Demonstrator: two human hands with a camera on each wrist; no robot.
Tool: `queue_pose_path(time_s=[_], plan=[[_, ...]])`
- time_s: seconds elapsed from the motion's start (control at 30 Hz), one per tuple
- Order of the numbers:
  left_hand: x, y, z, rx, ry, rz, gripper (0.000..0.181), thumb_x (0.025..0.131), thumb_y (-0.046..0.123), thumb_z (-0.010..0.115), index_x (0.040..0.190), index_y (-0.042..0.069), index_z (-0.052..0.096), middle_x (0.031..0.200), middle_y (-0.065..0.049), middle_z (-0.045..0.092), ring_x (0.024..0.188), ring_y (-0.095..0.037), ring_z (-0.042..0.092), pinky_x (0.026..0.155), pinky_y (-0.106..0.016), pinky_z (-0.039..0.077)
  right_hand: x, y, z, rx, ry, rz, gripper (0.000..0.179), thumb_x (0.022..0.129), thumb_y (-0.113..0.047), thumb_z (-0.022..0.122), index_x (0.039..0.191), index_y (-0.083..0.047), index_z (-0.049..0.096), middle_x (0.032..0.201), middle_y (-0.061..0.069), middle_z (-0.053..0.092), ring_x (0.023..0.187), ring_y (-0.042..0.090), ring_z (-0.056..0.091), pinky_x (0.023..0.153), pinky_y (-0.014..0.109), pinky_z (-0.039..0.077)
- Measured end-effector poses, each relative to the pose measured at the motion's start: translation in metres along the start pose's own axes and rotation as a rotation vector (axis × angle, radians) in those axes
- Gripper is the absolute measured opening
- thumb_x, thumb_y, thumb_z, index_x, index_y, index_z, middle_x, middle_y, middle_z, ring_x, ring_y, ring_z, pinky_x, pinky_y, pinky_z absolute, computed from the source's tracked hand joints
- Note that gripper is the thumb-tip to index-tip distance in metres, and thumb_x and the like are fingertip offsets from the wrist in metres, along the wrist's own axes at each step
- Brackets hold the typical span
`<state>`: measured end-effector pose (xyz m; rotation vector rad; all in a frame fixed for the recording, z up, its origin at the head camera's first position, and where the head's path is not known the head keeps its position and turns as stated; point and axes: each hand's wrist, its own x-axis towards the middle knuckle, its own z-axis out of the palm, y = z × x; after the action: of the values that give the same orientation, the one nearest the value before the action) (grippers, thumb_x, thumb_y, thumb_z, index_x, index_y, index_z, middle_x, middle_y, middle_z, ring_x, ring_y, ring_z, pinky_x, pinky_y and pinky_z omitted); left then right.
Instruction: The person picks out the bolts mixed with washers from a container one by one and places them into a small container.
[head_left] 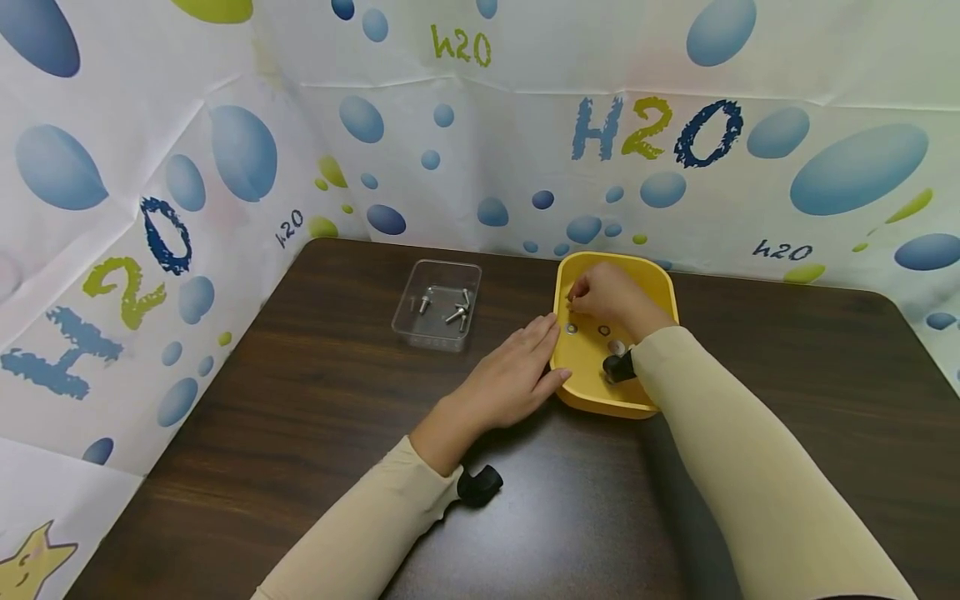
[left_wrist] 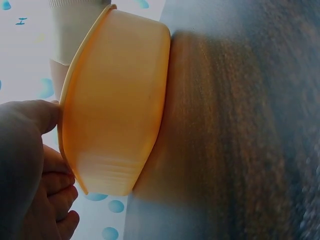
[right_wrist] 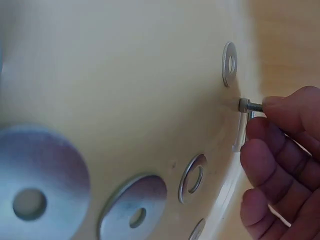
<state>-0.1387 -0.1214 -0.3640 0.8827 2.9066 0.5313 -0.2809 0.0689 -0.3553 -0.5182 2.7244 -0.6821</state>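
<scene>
Inside a yellow plastic bin [head_left: 603, 407], my right hand [head_left: 613, 296] pinches a small bolt [right_wrist: 256, 107] by its threaded shank, close to the bin's far left wall. Another thin metal piece stands partly hidden behind those fingers in the right wrist view. Flat washers of different sizes lie on the bin floor, including a large washer [right_wrist: 70, 170], a medium washer [right_wrist: 155, 190] and a small washer [right_wrist: 230, 65]. My left hand [head_left: 510, 375] rests against the bin's left rim, fingers extended along it and thumb at the front left corner.
A clear plastic box [head_left: 408, 312] with several bolts [head_left: 456, 314] in it stands left of the bin. Both sit on a dark wooden table [head_left: 315, 375]. A white sheet [head_left: 525, 50] printed with blue drops hangs behind the table and along its left side.
</scene>
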Motion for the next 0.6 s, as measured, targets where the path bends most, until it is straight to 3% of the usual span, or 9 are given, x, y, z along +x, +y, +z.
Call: queue_pose_path(time_s=[0.3, 0.4, 0.6], plan=[[0.0005, -0.0008, 0.0012, 0.003, 0.013, 0.012, 0.068, 0.106, 0.045, 0.036, 0.157, 0.003, 0.018, 0.165, -0.011, 0.015, 0.152, -0.023, 0.015, 0.123, -0.036, 0.016, -0.0042, -0.0027, -0.0023, -0.117, -0.05, 0.046, 0.014, 0.092, -0.017, 0.068, 0.094, -0.005, 0.075, 0.081, 0.007, 0.068, 0.072, 0.022, 0.06, 0.068, 0.031, 0.051], [0.0002, -0.0006, 0.0011, 0.002, 0.011, 0.009, 0.068, 0.106, 0.045, 0.036, 0.157, 0.003, 0.018, 0.165, -0.011, 0.014, 0.153, -0.022, 0.014, 0.124, -0.035, 0.015, -0.0048, -0.0008, -0.002, -0.125, -0.033, 0.037, 0.015, 0.091, -0.018, 0.067, 0.094, -0.006, 0.076, 0.079, 0.006, 0.068, 0.07, 0.021, 0.06, 0.066, 0.031, 0.05], [-0.0008, -0.0013, 0.0007, -0.008, 0.015, 0.007, 0.068, 0.106, 0.044, 0.035, 0.156, 0.002, 0.019, 0.165, -0.011, 0.013, 0.153, -0.022, 0.013, 0.124, -0.036, 0.015, -0.0057, -0.001, -0.0073, -0.054, 0.038, 0.052, 0.024, 0.092, -0.024, 0.063, 0.104, -0.007, 0.075, 0.094, 0.009, 0.072, 0.084, 0.026, 0.063, 0.085, 0.04, 0.053]])
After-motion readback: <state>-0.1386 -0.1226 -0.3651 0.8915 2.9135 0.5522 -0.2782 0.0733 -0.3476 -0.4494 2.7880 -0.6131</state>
